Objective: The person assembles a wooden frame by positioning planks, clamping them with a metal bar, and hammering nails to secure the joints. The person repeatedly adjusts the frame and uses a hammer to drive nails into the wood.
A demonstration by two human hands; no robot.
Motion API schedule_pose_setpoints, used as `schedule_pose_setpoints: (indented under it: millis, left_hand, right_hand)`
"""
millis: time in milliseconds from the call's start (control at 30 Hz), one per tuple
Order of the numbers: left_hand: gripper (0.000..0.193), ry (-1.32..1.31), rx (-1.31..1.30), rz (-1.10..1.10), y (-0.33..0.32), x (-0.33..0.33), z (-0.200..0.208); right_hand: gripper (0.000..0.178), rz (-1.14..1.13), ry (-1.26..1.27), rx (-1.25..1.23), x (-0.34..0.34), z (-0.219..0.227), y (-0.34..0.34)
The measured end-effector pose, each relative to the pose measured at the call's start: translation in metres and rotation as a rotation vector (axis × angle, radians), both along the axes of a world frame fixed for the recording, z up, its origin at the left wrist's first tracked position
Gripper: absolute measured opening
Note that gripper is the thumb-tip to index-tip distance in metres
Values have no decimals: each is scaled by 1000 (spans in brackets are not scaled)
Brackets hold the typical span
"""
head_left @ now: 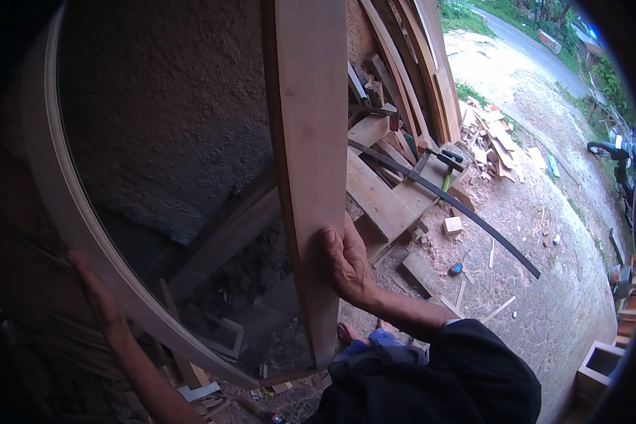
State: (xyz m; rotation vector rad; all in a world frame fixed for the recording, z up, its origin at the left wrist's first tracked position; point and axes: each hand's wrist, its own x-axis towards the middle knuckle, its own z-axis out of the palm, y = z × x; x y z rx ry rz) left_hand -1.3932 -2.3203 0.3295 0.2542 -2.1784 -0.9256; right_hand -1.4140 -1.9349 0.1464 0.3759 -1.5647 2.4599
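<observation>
A large wooden frame point(311, 141) with a dark, see-through pane point(169, 141) stands upright before me, its edges bent by the lens. On its broad right-hand rail, my right hand point(348, 265) is closed round the outer edge, thumb lying on the front face. My left hand point(100, 293) holds the pale left rail point(56, 162) from the outside, its fingers fairly straight along the wood; their tips are hard to make out in the shade. Below the right hand, the frame's lower corner comes down close to my feet point(350, 333).
Long boards point(417, 63) lean behind the frame at the right. A black bar clamp point(473, 219) lies across wood blocks near a green-handled tool point(446, 183). A blue tape measure point(456, 269) and offcuts litter the ground. A wood scrap pile point(495, 138) and motorcycle point(618, 152) are farther off.
</observation>
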Motion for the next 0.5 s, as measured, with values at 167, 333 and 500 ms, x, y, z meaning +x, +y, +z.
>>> schedule_pose_setpoints:
  millis: [167,333,500]
  left_hand:
    - [80,-245,-176,-277,9,-69,10]
    - [90,-625,-270,-223,46,-128,-42]
    - [105,-924,-426,-167,40,-177,-140]
  right_hand:
    - [53,210,-244,-399,23,-28,-13]
    - [54,111,-615,-608,27,-79,-31]
    - [58,112,-794,-449,65,-151,-67]
